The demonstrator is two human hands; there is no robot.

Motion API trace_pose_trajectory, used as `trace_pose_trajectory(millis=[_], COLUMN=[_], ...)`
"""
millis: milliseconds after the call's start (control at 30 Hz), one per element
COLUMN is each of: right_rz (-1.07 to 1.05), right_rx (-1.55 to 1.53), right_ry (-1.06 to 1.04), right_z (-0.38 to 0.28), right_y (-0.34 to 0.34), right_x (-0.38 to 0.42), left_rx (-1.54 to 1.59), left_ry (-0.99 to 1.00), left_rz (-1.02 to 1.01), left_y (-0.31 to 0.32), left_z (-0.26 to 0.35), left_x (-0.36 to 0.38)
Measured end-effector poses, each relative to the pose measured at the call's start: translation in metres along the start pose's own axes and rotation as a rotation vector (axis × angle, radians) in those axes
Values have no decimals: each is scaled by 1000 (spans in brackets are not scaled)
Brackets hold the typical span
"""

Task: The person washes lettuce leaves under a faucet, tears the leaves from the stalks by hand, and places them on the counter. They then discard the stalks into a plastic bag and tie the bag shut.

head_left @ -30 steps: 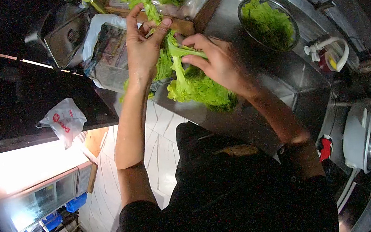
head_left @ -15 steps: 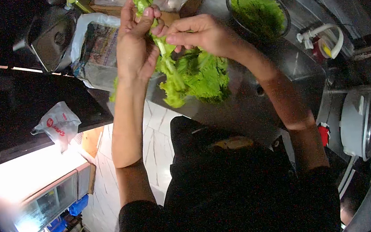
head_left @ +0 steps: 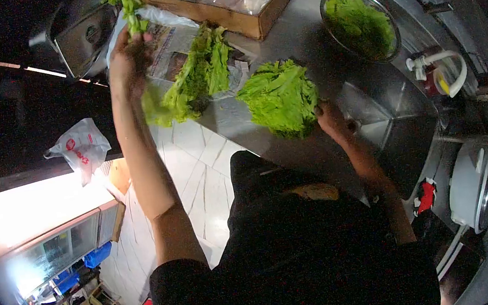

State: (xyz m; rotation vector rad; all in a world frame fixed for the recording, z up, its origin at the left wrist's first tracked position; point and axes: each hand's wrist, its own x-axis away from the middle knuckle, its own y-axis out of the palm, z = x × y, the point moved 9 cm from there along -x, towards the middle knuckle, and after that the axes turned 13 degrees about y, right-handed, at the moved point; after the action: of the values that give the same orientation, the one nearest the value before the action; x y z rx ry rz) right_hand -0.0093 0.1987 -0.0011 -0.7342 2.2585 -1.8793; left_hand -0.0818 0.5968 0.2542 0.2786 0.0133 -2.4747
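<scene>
At the upper left, my left hand (head_left: 129,54) is closed around a lettuce stalk (head_left: 132,11); the hand is blurred. My right hand (head_left: 330,117) is at the right edge of a bunch of lettuce leaves (head_left: 280,96) over the steel counter, its fingers closed at the leaf edge. Between the hands, more loose lettuce leaves (head_left: 200,69) lie over a printed plastic bag (head_left: 167,46). A round bowl (head_left: 396,42) holding green leaves stands at the upper right.
A cardboard box (head_left: 258,22) with plastic and lettuce on it stands at the top. The sink basin (head_left: 366,107) and a white faucet (head_left: 460,74) are at the right. A white plastic bag (head_left: 80,149) hangs at the left; a white pot (head_left: 467,186) is far right.
My hands have moved apart: the left went up and left with the stalk, the right down and right to the leaf bunch. Leaves previously behind my left forearm now show.
</scene>
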Motion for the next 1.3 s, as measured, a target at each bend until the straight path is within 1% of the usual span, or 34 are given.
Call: trace_pose_trajectory(millis=[33,67,100,167,233,300,367,400,467,500,567,600,633,667,700,733,767,800,833,900,967,1000,1033,1067,1100,1167,1200,1233,1267,1300], right_rz=[-32,-62,-62,161,210,260,299,306,545,549,597,600,585,572,578,424,266,266,268,266,-160,-161,-96,-33,-40,225,218,125,32,30], right_rx=[-140,-279,-279,-326,-328,-325,-254,-248,-200,-195,-156,-153,-169,-188,-190,-269,-345,-344,-370,-399,-229,-228,-120,-13,-10,-117,-112,-164,-217,-214], right_ry=[69,138,131,150,135,121,144,137,-78,-86,-145,-149,-207,-265,-271,-287,-306,-318,-309,-312,-112,-118,-194,-267,-261,-279,-272,-232,-190,-184], right_z=[9,17,14,14,11,5,-8,-12,-36,-45,-79,-94,-115,-135,-149,-162,-177,-189,-199,-219,-226,-230,-233,-236,-230,-218,-222,-229,-233,-234], right_y=[4,9,8,-19,-27,-40,-62,-68,-98,-113,-150,-160,-167,-170,-167,-149,-130,-117,-103,-98,-58,-52,-41,-30,-7,6,-9,-39,-56,-58], right_x=[-3,-5,-3,8,12,16,21,21,31,30,31,28,22,15,5,-15,-34,-52,-72,-101,-132,-140,-148,-153,-165,-181,-173,-158,-149,-147], left_rx=[-229,-418,-420,-777,-1153,-1197,-1355,-1349,-1399,-1393,-1381,-1390,-1387,-1348,-1310,-1310,-1285,-1259,-1261,-1178,-1154,-1053,-949,-1038,-1034,-685,-679,-506,-333,-330], left_ry=[9,-1,1,245,260,62,-58,-55,-282,-281,-344,-285,-283,-300,-317,-316,-359,-402,-407,-322,-325,-363,-401,-327,-333,-184,-191,-259,-325,-329], left_rz=[49,-5,2,-89,-148,-254,-183,-174,-199,-191,-199,-174,-167,-209,-252,-244,-315,-384,-373,-382,-391,-383,-377,-386,-393,-456,-462,-368,-272,-277], left_y=[-14,-26,-34,-38,-32,-17,10,21,19,15,3,2,-5,-11,-15,-16,-13,-10,-14,-12,-20,-26,-29,-28,-35,-35,-41,-49,-59,-70], left_z=[9,5,-6,-24,-65,-134,-155,-159,-182,-187,-201,-196,-207,-221,-231,-221,-219,-218,-224,-236,-239,-252,-262,-264,-268,-269,-264,-253,-246,-245], left_x=[0,-2,-3,-6,-3,-3,17,21,29,26,19,17,11,6,1,-1,0,1,0,-5,-6,-7,-7,-14,-17,-21,-18,-13,-10,-12])
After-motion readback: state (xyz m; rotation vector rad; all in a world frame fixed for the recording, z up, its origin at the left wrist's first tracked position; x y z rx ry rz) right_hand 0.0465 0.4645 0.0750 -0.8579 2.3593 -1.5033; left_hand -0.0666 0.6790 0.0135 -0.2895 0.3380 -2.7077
